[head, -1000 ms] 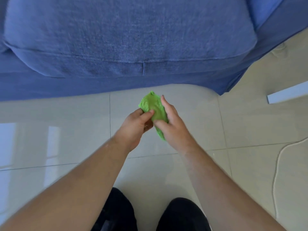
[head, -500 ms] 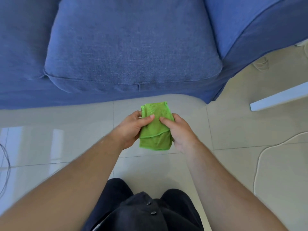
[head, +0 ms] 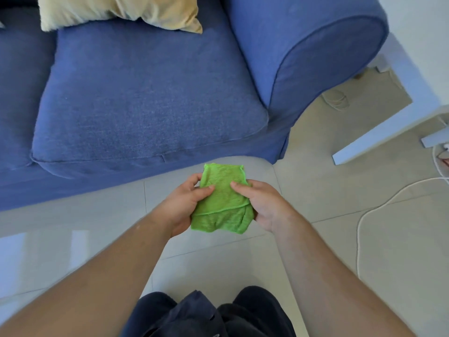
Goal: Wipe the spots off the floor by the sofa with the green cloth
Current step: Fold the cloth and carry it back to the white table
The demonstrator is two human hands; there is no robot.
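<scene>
Nearest to us, at the bottom centre of the frame, we see our dark trousers [head: 209,314] above the pale floor tiles [head: 85,220]. Both bare forearms reach up from the lower corners and meet in the middle of the frame. There our left hand [head: 181,206] and right hand [head: 261,204] hold the green cloth [head: 222,203] between them, lifted off the floor. It is folded over, with a hemmed edge running across its lower part. Our left fingers curl around its left side with the thumb pressed on top; our right fingers grip its right side, thumb likewise lying across the upper face. We cannot make out any spots on the tiles from here.

To the right a white cable [head: 379,210] snakes across the floor, and further right a white table leg [head: 379,139] slants down to the tiles. Beyond the cloth, the blue sofa [head: 145,98] fills the upper half, its seat cushion at centre left and its rounded armrest at upper right. At the top left a cream cushion [head: 121,10] rests on the seat.
</scene>
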